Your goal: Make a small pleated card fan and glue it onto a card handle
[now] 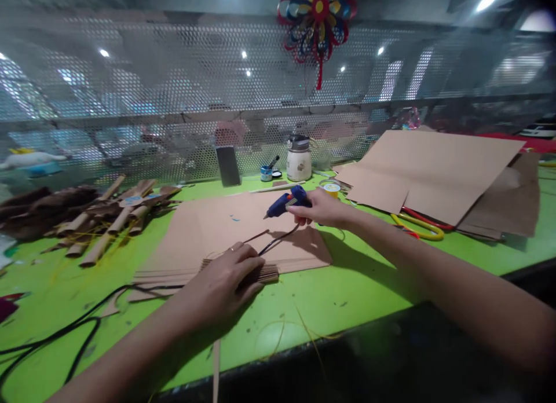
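In my right hand (320,208) is a blue hot glue gun (283,204), its nozzle pointing left and down above the brown paper sheets (195,223). The gun's black cord (278,240) runs down from its handle and passes beneath my left hand. Closed over a bundle of narrow pleated brown paper (270,272) is my left hand (230,271), at the front edge of the sheets. Its fingertips are partly hidden. A thin strip of brown paper (216,368) hangs over the table's front edge below it.
Brown paper rolls (117,220) with yellow threads lie at the left. Larger brown sheets (430,165) and yellow-handled scissors (423,229) are at the right. A phone (228,167), a blue jar (266,173) and a white bottle (299,162) stand along the mesh screen (174,79).
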`<state>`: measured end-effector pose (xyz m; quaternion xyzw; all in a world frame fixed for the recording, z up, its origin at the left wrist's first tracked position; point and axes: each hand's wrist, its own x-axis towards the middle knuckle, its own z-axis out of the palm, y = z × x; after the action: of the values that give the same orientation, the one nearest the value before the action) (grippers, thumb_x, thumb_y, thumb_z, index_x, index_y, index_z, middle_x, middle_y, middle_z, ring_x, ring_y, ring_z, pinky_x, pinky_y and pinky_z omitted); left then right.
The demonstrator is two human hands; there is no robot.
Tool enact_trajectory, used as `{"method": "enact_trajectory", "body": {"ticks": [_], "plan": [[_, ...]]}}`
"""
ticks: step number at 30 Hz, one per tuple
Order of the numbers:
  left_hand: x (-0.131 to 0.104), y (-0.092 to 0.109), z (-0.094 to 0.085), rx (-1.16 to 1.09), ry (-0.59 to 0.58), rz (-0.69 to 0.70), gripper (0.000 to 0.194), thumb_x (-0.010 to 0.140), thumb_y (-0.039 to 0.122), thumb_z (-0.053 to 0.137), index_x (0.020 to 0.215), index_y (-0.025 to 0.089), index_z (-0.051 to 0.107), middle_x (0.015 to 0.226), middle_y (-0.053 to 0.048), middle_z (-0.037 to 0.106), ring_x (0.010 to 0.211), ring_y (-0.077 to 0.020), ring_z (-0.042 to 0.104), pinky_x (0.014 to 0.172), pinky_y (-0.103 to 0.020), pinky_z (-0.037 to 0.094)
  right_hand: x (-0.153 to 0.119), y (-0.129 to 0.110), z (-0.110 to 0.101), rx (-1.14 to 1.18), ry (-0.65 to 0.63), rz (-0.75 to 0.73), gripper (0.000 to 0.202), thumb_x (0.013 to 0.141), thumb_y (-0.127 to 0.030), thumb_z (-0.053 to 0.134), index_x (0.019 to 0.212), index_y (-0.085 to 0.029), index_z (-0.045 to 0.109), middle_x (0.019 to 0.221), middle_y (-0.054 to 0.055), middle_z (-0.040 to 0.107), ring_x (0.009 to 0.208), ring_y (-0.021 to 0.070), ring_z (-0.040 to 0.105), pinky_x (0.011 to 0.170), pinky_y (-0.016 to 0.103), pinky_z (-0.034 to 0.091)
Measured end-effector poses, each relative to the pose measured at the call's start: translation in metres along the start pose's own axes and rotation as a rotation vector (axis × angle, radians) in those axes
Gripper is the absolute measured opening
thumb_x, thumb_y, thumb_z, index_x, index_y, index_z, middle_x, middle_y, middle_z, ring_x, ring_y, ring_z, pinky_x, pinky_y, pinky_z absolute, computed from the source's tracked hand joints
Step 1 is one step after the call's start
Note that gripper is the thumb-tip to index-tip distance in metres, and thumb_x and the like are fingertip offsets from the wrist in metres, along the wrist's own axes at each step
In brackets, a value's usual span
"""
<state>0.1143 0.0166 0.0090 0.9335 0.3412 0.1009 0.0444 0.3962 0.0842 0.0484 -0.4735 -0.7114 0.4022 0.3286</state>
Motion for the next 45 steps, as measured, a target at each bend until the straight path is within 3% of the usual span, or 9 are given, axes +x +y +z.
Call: {"method": "enact_trajectory", "body": {"ticks": [4,8,12,16,22,29,39,45], "plan": [[-0.006,0.006,0.000,0.003,0.004,-0.079,0.032,0.102,0.037,0.053,0.125,0.018,0.064,0.119,-0.013,0.060,0.109,-0.0295,0.056,0.090,-0.047,0.051,-0.021,-0.005,-0.011,0.010,-0.133,-0.076,0.019,0.094,-0.032,0.070,0.085,-0.016,0.069,0.076,0.005,0.075,0.069,0.0170,0.071,0.069,0.030,0.059],[-0.008,0.009,0.000,0.027,0.013,-0.123,0.034,0.099,0.037,0.056,0.128,0.019,0.063,0.117,-0.013,0.059,0.110,-0.0317,0.055,0.089,-0.048,0.050,-0.046,0.012,-0.016,-0.017,-0.163,-0.148,0.033,0.092,-0.048,0.069,0.084,-0.016,0.071,0.081,0.008,0.075,0.076,0.0198,0.070,0.074,0.032,0.057],[-0.008,0.011,0.001,0.022,0.001,-0.190,0.031,0.099,0.039,0.057,0.125,0.024,0.065,0.114,-0.010,0.059,0.108,-0.0319,0.054,0.087,-0.048,0.048,-0.062,0.019,-0.017,-0.170,-0.108,-0.173,0.032,0.090,-0.048,0.071,0.096,-0.017,0.074,0.082,0.007,0.075,0.073,0.0204,0.068,0.065,0.030,0.054],[-0.011,0.011,0.002,-0.040,-0.004,-0.231,0.036,0.096,0.038,0.061,0.130,0.026,0.061,0.118,-0.009,0.059,0.110,-0.0315,0.054,0.089,-0.047,0.048,-0.071,0.007,-0.015,-0.199,-0.176,-0.207,0.023,0.093,-0.041,0.066,0.094,-0.020,0.075,0.085,0.007,0.076,0.074,0.0211,0.069,0.064,0.029,0.056],[-0.013,0.008,0.002,-0.081,0.012,-0.221,0.040,0.094,0.041,0.064,0.130,0.026,0.060,0.119,-0.010,0.060,0.107,-0.0309,0.057,0.088,-0.047,0.048,-0.077,-0.003,-0.003,-0.353,-0.256,-0.250,0.010,0.091,-0.031,0.065,0.091,-0.025,0.072,0.082,0.003,0.074,0.067,0.0197,0.067,0.058,0.028,0.054],[-0.014,0.010,0.003,-0.078,0.059,-0.198,0.040,0.093,0.040,0.066,0.129,0.025,0.062,0.117,-0.010,0.062,0.104,-0.0304,0.059,0.083,-0.045,0.049,-0.079,-0.002,-0.002,-0.323,-0.279,-0.215,0.010,0.091,-0.033,0.063,0.090,-0.025,0.069,0.079,0.003,0.073,0.064,0.0199,0.066,0.056,0.028,0.053],[-0.012,0.012,-0.001,-0.089,0.001,-0.222,0.042,0.093,0.045,0.065,0.129,0.025,0.061,0.119,-0.010,0.060,0.108,-0.0314,0.057,0.090,-0.049,0.050,-0.080,-0.003,-0.007,-0.396,-0.292,-0.242,0.008,0.090,-0.029,0.062,0.090,-0.025,0.069,0.085,0.004,0.075,0.066,0.0202,0.067,0.059,0.029,0.053],[-0.013,0.015,-0.004,-0.068,-0.013,-0.216,0.041,0.092,0.048,0.064,0.126,0.023,0.063,0.115,-0.011,0.061,0.104,-0.0315,0.057,0.084,-0.046,0.051,-0.082,-0.004,-0.007,-0.412,-0.290,-0.279,0.008,0.088,-0.029,0.064,0.092,-0.027,0.070,0.089,0.004,0.078,0.072,0.0222,0.071,0.060,0.030,0.056]]}}
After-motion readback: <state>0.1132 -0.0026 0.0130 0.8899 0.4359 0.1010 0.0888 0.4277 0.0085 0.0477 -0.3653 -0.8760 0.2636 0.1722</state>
